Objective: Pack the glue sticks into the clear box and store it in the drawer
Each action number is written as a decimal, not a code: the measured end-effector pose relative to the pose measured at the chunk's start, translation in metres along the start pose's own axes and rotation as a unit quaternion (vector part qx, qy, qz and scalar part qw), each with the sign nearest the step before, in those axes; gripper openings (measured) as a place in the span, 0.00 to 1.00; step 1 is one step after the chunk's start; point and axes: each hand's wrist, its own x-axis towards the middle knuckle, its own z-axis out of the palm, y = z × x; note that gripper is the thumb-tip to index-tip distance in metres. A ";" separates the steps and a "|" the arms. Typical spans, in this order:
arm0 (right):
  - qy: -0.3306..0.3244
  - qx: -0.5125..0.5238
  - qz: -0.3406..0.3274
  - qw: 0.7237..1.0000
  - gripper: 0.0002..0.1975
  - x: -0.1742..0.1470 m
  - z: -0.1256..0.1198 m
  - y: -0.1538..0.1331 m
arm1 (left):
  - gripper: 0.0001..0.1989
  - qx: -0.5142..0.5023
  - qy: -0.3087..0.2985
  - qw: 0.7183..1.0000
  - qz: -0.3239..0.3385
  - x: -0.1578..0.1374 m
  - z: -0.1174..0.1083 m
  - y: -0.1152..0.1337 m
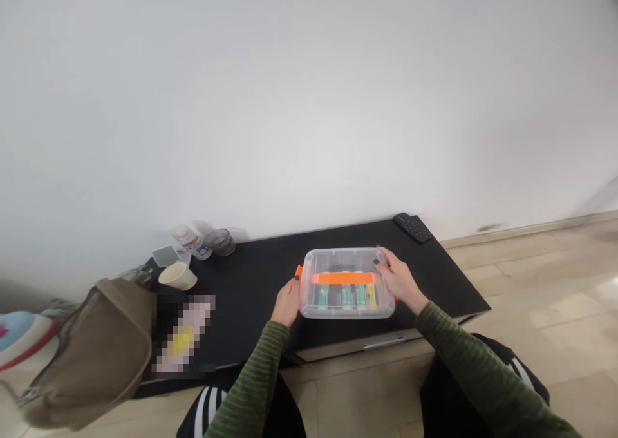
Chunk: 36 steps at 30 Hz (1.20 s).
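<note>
A clear plastic storage box with an orange handle and orange side latches is held between my two hands over the black table. Through its lid, several green and yellow small packs show inside; what they are I cannot make out. My left hand grips the box's left side at the orange latch. On the opposite side, my right hand holds the right edge, its thumb on the lid. The lid looks closed. Whether the box's underside touches the table is hidden.
The black table stands against a white wall. At its left are a paper cup, a glass, a white bottle and a brown bag. A black keyboard lies at the back right. A drawer handle projects from the front.
</note>
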 end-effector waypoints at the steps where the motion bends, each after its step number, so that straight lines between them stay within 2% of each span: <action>1: 0.004 0.000 -0.008 1.000 0.24 0.000 -0.001 0.000 | 0.23 0.001 0.003 1.000 0.006 0.000 0.000 0.000; 5: 0.016 0.022 -0.037 0.999 0.24 -0.001 -0.003 -0.006 | 0.21 -0.001 0.007 1.000 0.024 0.001 0.002 -0.002; 8: 0.046 0.090 -0.074 0.992 0.23 -0.001 -0.006 -0.014 | 0.21 -0.024 -0.007 1.000 -0.003 0.003 0.002 -0.004; 11: 0.092 0.228 -0.096 0.964 0.26 0.001 -0.018 -0.022 | 0.22 -0.052 -0.021 0.998 -0.038 0.003 -0.001 -0.006; 14: 0.165 0.326 -0.102 0.925 0.29 0.007 -0.043 -0.022 | 0.20 -0.097 -0.011 0.994 -0.057 0.003 -0.005 -0.008; 18: 0.317 0.302 -0.150 0.886 0.29 0.015 -0.076 -0.007 | 0.18 -0.152 0.026 0.986 -0.063 0.004 -0.012 -0.017; 20: 0.328 0.243 -0.169 0.897 0.28 0.017 -0.083 0.004 | 0.16 -0.183 0.037 0.980 -0.064 0.005 -0.015 -0.022; 23: 0.250 0.086 -0.205 0.942 0.22 0.014 -0.081 0.021 | 0.15 -0.228 0.039 0.970 -0.073 0.005 -0.019 -0.025; 25: 0.161 -0.052 -0.253 0.952 0.17 0.011 -0.075 0.029 | 0.15 -0.252 0.040 0.963 -0.084 0.004 -0.020 -0.025; 28: 0.014 -0.212 -0.324 0.922 0.14 0.009 -0.066 0.037 | 0.13 -0.280 0.047 0.953 -0.109 0.001 -0.021 -0.024; 30: -0.048 -0.279 -0.333 0.899 0.18 0.007 -0.061 0.042 | 0.12 -0.290 0.054 0.947 -0.123 0.000 -0.021 -0.023; 33: -0.092 -0.346 -0.301 0.884 0.23 0.004 -0.057 0.055 | 0.12 -0.306 0.065 0.939 -0.143 -0.002 -0.020 -0.024; 36: -0.122 -0.382 -0.234 0.886 0.26 -0.002 -0.055 0.070 | 0.12 -0.317 0.071 0.933 -0.156 -0.004 -0.020 -0.026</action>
